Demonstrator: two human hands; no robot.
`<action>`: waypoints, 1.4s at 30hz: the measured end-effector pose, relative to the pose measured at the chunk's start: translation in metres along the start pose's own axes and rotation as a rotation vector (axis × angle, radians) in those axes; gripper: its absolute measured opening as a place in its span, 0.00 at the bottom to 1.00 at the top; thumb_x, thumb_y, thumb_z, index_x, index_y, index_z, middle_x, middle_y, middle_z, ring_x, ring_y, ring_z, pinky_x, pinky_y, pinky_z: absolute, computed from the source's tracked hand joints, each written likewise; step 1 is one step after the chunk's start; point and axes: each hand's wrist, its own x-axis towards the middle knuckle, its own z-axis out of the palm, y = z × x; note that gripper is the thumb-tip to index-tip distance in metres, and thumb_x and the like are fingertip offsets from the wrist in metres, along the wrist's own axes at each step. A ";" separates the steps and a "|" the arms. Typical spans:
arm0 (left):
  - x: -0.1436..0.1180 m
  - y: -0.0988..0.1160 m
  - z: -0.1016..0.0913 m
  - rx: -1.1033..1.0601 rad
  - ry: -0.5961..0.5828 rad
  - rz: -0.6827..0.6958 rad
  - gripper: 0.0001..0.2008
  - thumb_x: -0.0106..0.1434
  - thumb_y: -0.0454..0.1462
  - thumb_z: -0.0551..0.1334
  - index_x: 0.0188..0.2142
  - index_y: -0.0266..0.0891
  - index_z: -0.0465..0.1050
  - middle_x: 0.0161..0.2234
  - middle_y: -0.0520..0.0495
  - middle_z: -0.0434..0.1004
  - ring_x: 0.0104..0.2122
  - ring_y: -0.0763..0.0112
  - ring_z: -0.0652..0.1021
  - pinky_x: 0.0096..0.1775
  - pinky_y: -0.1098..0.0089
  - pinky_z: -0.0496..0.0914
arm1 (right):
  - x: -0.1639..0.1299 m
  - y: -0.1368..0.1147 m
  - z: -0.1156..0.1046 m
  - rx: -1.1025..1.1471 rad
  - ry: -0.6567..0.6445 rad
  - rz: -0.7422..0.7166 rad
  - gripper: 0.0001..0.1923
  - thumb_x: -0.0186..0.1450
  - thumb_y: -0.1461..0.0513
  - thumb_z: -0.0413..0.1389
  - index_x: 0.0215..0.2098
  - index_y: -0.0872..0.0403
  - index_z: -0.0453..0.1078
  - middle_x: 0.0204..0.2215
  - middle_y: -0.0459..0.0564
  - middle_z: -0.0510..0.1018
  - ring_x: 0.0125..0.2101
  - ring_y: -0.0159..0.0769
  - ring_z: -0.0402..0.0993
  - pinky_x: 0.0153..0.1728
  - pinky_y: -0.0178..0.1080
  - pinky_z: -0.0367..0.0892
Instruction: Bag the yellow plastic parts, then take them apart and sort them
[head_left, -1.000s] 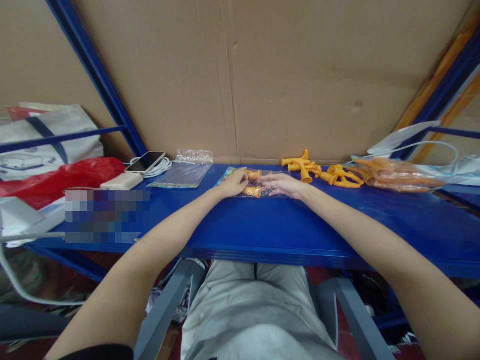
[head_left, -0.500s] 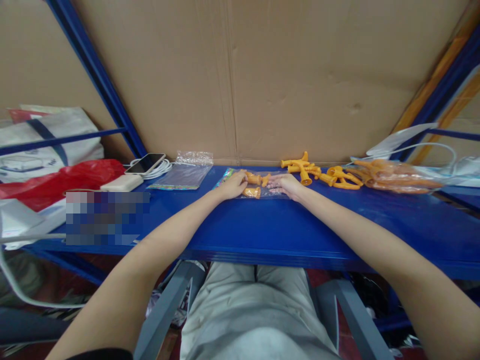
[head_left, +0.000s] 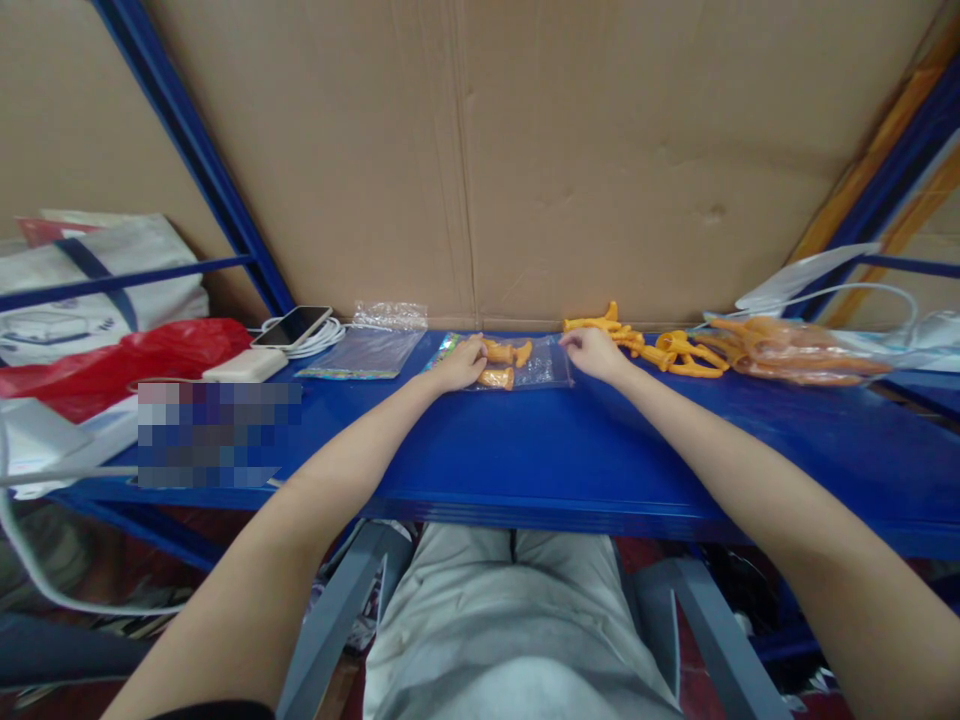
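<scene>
clear bag (head_left: 541,364): right hand (head_left: 592,352) shifted to right edge.

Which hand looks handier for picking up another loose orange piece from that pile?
Probably the right hand: it sits right beside the loose orange pieces, while the left hand rests on the clear bag, farther from them.

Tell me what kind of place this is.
Probably a small packing station in a storeroom or workshop. A blue metal shelf serves as a bench against a cardboard backing, with loose orange plastic parts beside it and a clear bag holding more between both hands.
</scene>
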 end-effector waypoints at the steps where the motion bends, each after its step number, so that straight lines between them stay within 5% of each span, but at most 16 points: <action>1: 0.001 -0.003 0.000 -0.003 0.004 0.010 0.05 0.64 0.33 0.53 0.38 0.42 0.66 0.56 0.38 0.77 0.69 0.58 0.63 0.67 0.52 0.59 | 0.001 0.005 -0.008 -0.179 0.066 -0.035 0.14 0.63 0.71 0.53 0.38 0.55 0.81 0.46 0.57 0.83 0.51 0.46 0.77 0.58 0.46 0.66; 5: 0.004 -0.013 -0.002 0.013 0.015 -0.023 0.04 0.64 0.33 0.53 0.36 0.43 0.65 0.54 0.39 0.78 0.69 0.57 0.63 0.67 0.52 0.60 | 0.001 0.024 -0.033 -0.605 0.088 0.124 0.16 0.66 0.67 0.52 0.46 0.61 0.79 0.47 0.68 0.80 0.53 0.54 0.76 0.53 0.50 0.67; 9: 0.003 -0.019 -0.008 0.032 0.026 -0.076 0.04 0.63 0.32 0.53 0.34 0.42 0.65 0.56 0.36 0.77 0.69 0.55 0.63 0.67 0.51 0.59 | 0.004 0.034 -0.040 -0.661 -0.005 0.256 0.18 0.68 0.65 0.50 0.49 0.63 0.78 0.45 0.70 0.81 0.51 0.55 0.78 0.50 0.49 0.70; 14: 0.000 -0.027 -0.011 0.042 0.060 -0.082 0.05 0.63 0.33 0.54 0.32 0.43 0.65 0.54 0.38 0.78 0.67 0.56 0.66 0.67 0.54 0.60 | 0.011 0.028 -0.034 -0.232 -0.176 0.148 0.19 0.70 0.66 0.46 0.48 0.61 0.79 0.34 0.59 0.84 0.33 0.42 0.81 0.37 0.40 0.74; 16: 0.000 -0.031 -0.011 0.037 0.073 -0.063 0.04 0.63 0.33 0.54 0.33 0.43 0.65 0.54 0.40 0.79 0.66 0.57 0.68 0.67 0.55 0.61 | 0.011 0.026 -0.030 -0.150 -0.155 0.091 0.20 0.70 0.67 0.46 0.51 0.61 0.78 0.36 0.59 0.84 0.33 0.41 0.81 0.37 0.40 0.75; 19: 0.000 -0.034 -0.009 0.041 0.081 -0.059 0.04 0.63 0.34 0.54 0.34 0.42 0.67 0.57 0.40 0.77 0.65 0.56 0.69 0.67 0.56 0.61 | 0.008 0.030 -0.026 -0.374 -0.009 -0.126 0.25 0.65 0.71 0.49 0.57 0.57 0.76 0.52 0.62 0.80 0.52 0.50 0.77 0.52 0.50 0.71; 22: -0.001 -0.034 -0.010 0.054 0.071 -0.052 0.06 0.63 0.35 0.55 0.37 0.42 0.69 0.59 0.40 0.75 0.66 0.55 0.68 0.67 0.55 0.61 | 0.004 0.039 -0.021 -0.602 -0.073 -0.292 0.27 0.64 0.71 0.51 0.58 0.52 0.76 0.63 0.60 0.71 0.64 0.57 0.63 0.60 0.62 0.62; 27: -0.002 -0.027 -0.011 0.041 0.040 -0.015 0.08 0.62 0.34 0.54 0.39 0.41 0.71 0.57 0.39 0.77 0.67 0.55 0.67 0.68 0.53 0.59 | 0.005 0.046 -0.016 -0.652 -0.202 -0.316 0.18 0.66 0.66 0.53 0.50 0.53 0.78 0.58 0.59 0.76 0.63 0.54 0.63 0.63 0.63 0.56; 32: -0.003 -0.024 -0.010 0.008 0.045 0.042 0.08 0.62 0.32 0.54 0.38 0.41 0.71 0.52 0.41 0.80 0.66 0.56 0.68 0.67 0.51 0.61 | 0.004 0.041 -0.013 -0.575 -0.159 -0.391 0.30 0.64 0.70 0.51 0.64 0.53 0.69 0.64 0.60 0.70 0.64 0.53 0.63 0.62 0.61 0.59; 39: -0.004 -0.022 -0.011 0.026 0.048 0.039 0.11 0.62 0.30 0.54 0.40 0.39 0.73 0.53 0.41 0.79 0.66 0.58 0.68 0.67 0.53 0.60 | 0.002 0.031 -0.014 -0.625 -0.198 -0.423 0.21 0.64 0.66 0.53 0.53 0.54 0.76 0.57 0.61 0.76 0.62 0.54 0.64 0.64 0.63 0.53; 42: -0.002 -0.023 -0.009 0.049 0.047 0.038 0.12 0.62 0.30 0.54 0.42 0.38 0.74 0.53 0.41 0.80 0.64 0.58 0.70 0.67 0.52 0.60 | 0.005 0.037 -0.014 -0.625 -0.218 -0.449 0.26 0.63 0.66 0.53 0.59 0.52 0.73 0.60 0.59 0.74 0.62 0.53 0.64 0.62 0.62 0.56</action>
